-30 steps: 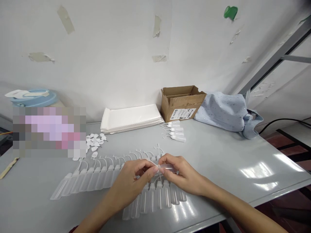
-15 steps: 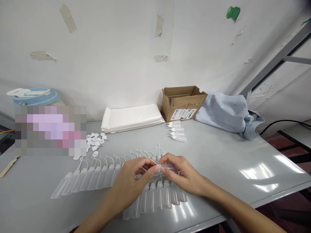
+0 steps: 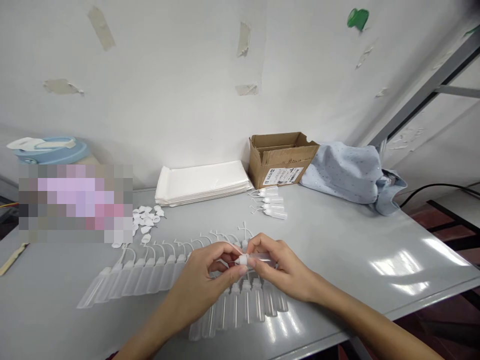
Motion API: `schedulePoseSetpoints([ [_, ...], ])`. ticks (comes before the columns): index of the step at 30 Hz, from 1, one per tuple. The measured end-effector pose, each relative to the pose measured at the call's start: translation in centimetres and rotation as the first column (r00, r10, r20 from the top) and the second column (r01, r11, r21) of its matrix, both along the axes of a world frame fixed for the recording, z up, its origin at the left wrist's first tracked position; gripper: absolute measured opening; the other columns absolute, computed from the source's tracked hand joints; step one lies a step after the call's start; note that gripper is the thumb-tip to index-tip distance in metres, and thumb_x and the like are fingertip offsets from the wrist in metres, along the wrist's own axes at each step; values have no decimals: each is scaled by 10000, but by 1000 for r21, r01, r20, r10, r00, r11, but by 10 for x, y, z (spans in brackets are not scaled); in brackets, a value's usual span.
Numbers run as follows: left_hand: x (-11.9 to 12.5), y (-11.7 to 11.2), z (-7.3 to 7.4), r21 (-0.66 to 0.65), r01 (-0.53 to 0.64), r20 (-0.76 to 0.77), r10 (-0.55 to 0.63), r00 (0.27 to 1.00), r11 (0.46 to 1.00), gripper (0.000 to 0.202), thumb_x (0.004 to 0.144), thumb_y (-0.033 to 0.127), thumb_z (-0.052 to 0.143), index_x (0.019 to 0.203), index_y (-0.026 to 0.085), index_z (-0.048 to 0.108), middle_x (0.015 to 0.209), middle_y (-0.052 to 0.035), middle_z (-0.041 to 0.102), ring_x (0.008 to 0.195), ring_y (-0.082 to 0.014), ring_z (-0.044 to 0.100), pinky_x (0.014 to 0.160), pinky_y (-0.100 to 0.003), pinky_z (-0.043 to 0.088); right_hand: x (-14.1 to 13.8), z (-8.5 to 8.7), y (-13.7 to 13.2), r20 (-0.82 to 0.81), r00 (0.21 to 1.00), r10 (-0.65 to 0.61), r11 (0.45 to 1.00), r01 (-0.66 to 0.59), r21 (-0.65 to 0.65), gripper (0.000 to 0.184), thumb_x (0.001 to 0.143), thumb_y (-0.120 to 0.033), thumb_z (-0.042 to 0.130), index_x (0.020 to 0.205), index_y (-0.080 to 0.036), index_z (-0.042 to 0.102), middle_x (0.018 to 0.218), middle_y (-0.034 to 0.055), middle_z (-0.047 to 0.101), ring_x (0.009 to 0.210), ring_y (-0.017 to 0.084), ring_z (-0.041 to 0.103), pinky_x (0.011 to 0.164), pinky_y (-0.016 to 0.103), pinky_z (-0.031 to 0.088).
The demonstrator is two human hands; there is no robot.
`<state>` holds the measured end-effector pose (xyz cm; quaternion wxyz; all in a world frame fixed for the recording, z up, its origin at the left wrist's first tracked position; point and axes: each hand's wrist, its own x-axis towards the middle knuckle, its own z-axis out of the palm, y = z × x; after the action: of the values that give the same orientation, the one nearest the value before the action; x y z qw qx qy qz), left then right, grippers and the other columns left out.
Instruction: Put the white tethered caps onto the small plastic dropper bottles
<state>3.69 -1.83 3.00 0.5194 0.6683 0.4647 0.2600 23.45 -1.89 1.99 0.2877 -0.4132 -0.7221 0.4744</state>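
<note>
My right hand (image 3: pixel 281 267) grips the clear body of a small plastic vial (image 3: pixel 258 258) just above the table. My left hand (image 3: pixel 210 280) pinches the vial's white cap end (image 3: pixel 243 260) with thumb and fingers. Below and to the left lies a joined row of clear vials (image 3: pixel 138 277) with thin curved white stems. A second row of vials (image 3: pixel 240 310) lies under my hands, partly hidden by them.
A grey table (image 3: pixel 337 240) carries a few finished vials (image 3: pixel 272 205), a heap of small white tabs (image 3: pixel 146 220), a stack of white sheets (image 3: pixel 202 182), an open cardboard box (image 3: pixel 279 157) and a pale blue cloth (image 3: pixel 348 172). The table's right and front edges are close.
The thin white stem that stuck up between my fingers is no longer seen, and my left fingers have closed round the cap end. Both hands stay in the same place.
</note>
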Motion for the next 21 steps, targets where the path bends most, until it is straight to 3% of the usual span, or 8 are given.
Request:
schedulePoseSetpoints([
  [5, 0, 1, 5, -144, 67, -15, -70, 997, 987, 292, 890, 411, 494, 779, 189, 648, 526, 58, 474, 490, -87, 474, 511, -193, 414, 1, 0, -3, -4, 1000, 9, 1000, -9, 1, 96, 910, -293, 489, 930, -202, 471, 669, -45, 458, 543, 87, 372, 476, 200, 277],
  [13, -2, 0, 1, -38, 27, -14, -27, 1000, 999, 191, 841, 372, 573, 858, 199, 652, 729, 5, 604, 684, -138, 548, 593, -224, 445, 2, 1, -1, -115, 991, 63, 992, -74, -98, 121, 949, -328, 445, 942, -217, 397, 685, -50, 431, 577, 93, 346, 538, 227, 286],
  [18, -2, 2, 4, -128, 89, -8, -91, 996, 988, 339, 880, 450, 498, 732, 179, 637, 638, 20, 578, 591, -113, 545, 564, -215, 431, 1, 3, -2, -80, 994, 77, 995, -82, -56, 139, 948, -348, 443, 933, -217, 398, 730, -29, 467, 601, 102, 383, 547, 231, 313],
  [21, -1, 3, 5, -107, 74, -2, -75, 997, 992, 330, 877, 432, 510, 715, 176, 644, 642, 14, 598, 575, -111, 553, 561, -214, 445, 1, 4, -2, -89, 992, 89, 995, -93, -44, 154, 953, -364, 433, 935, -215, 397, 735, -25, 489, 619, 108, 407, 575, 242, 334],
])
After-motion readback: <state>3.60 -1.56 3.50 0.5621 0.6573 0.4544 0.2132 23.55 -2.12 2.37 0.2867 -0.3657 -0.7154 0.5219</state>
